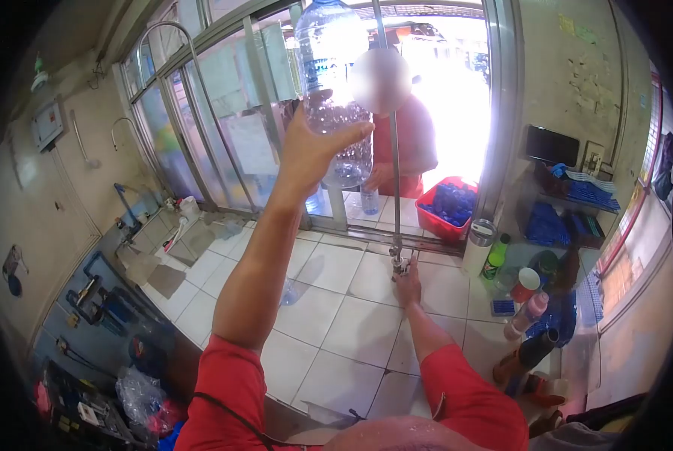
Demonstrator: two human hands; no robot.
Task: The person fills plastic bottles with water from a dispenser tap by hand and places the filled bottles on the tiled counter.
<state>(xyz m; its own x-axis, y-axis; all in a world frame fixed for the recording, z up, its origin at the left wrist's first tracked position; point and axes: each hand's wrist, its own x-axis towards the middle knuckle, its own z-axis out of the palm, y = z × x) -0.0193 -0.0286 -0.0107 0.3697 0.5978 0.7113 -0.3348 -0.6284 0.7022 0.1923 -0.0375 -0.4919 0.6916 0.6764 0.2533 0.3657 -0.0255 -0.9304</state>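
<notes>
My left hand [314, 154] is raised with its fingers wrapped around a large clear plastic water bottle [329, 68]. The bottle stands roughly upright, with water drops on its wall and its top cut off by the frame edge. Low on the tiled counter, my right hand [407, 287] grips the metal tap valve [398, 261] at the foot of a thin vertical steel pipe [395, 180]. Part of the valve is hidden by my fingers. A smaller clear bottle [369, 197] is on the window ledge, close to another person's hand.
Beyond the window opening stands a person in a red shirt [411, 143]. A red basin of blue caps [443, 229] sits on the ledge. Right of the white tiles [336, 323] are a green bottle [496, 257], a cup and several containers. A curved steel pipe [201, 83] rises at left.
</notes>
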